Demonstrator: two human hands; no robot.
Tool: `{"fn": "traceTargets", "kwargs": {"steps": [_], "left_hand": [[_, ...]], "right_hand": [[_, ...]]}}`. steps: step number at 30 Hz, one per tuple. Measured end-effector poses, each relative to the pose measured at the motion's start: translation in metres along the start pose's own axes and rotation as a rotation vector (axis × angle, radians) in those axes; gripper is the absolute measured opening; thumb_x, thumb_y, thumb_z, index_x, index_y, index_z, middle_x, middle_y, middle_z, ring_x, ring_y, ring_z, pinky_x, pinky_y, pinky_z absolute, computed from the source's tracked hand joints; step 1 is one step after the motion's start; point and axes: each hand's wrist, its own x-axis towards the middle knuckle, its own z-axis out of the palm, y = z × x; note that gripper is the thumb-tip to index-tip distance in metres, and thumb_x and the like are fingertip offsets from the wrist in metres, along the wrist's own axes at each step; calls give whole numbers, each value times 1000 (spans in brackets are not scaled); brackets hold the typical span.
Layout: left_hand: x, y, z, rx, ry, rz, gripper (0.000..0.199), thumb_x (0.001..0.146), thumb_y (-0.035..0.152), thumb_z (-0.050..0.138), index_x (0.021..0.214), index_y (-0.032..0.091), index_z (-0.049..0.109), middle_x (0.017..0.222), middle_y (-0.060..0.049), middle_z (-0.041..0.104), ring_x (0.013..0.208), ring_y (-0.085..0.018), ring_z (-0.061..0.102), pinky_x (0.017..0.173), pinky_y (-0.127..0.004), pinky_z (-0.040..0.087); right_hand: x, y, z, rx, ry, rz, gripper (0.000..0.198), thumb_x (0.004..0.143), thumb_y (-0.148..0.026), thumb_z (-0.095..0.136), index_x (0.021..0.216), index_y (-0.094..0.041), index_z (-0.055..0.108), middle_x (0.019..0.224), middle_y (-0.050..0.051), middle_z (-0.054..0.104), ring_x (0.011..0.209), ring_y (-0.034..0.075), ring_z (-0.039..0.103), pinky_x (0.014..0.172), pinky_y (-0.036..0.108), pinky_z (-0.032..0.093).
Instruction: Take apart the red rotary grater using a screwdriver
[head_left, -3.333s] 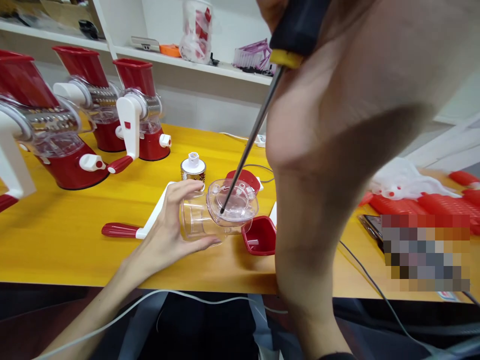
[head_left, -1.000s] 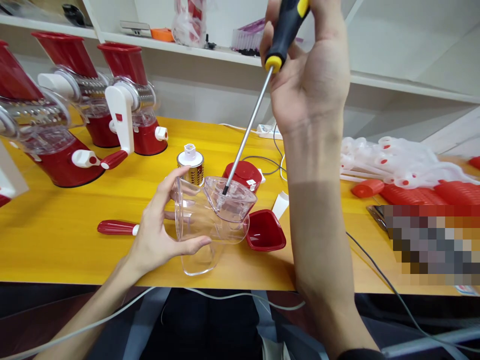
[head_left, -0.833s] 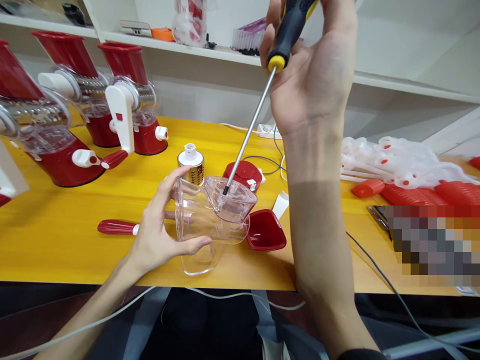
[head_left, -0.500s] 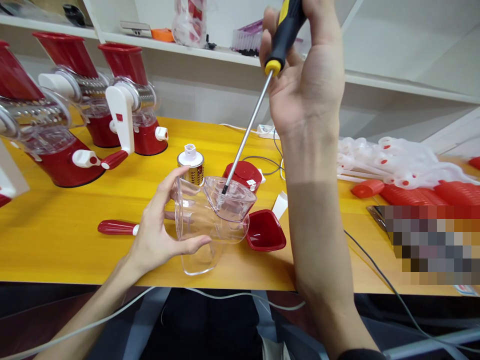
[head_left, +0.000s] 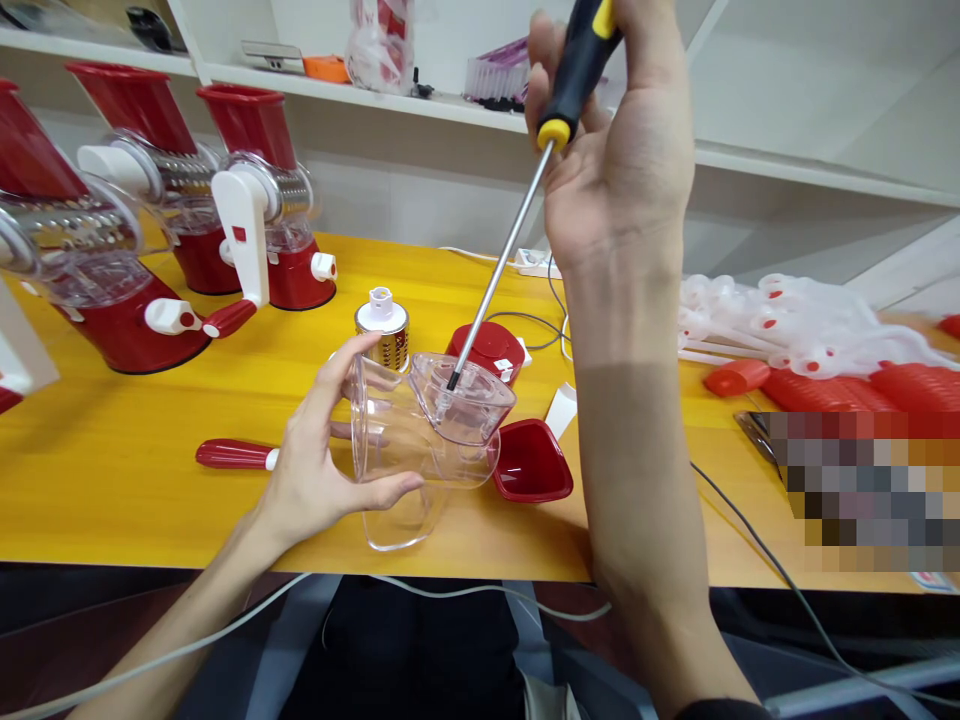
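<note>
My left hand grips a clear plastic grater housing by its round rim, holding it on its side over the table's front part. In my right hand, raised high, is a screwdriver with a black and yellow handle. Its steel shaft slants down to the left, and the dark tip sits inside the housing's oval opening, at a small post. Behind the housing stand a metal grater drum with a white top and a red round part. A red hopper lies just right of it.
Several assembled red rotary graters stand at the left. A red-handled piece lies left of my left hand. White cranks and red parts pile up at the right. A cable crosses the table's front edge; shelves rise behind.
My right hand and the screwdriver handle have shifted slightly right, and the handle has turned a little. The tip stays in the housing, which my left hand keeps holding.
</note>
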Motion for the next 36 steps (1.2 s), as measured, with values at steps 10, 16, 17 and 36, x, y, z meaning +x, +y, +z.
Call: {"fn": "traceTargets", "kwargs": {"steps": [10,16,17,36], "left_hand": [[1,1,0,-16,6,8,99,64,56,84,148,32,36,118,-8,62,100,-28,65,82,-45,59],[1,1,0,-23,1,6,100,64,56,84,148,32,36,117,-8,63,100,-28,65,83,-45,59],[1,1,0,-19,2,9,100,64,56,84,148,31,36,116,-8,63,99,-28,65,84,-46,59],[0,0,0,13,-4,0,100,67,57,82,150,31,33,115,-7,63,100,-27,64,88,-47,57]], "right_hand": [[-3,-1,1,-39,-37,53,16,100,-35,48,91,-22,46,74,-8,60,63,3,65,53,12,53],[2,2,-2,-78,-38,12,16,98,-30,51,86,-20,50,68,-7,53,60,3,59,53,14,53],[1,1,-2,-77,-58,24,17,99,-32,50,86,-20,49,70,-7,56,63,3,62,56,14,54],[1,-1,-4,-98,-101,35,19,99,-29,52,86,-15,52,66,-4,59,59,5,58,56,18,54]]}}
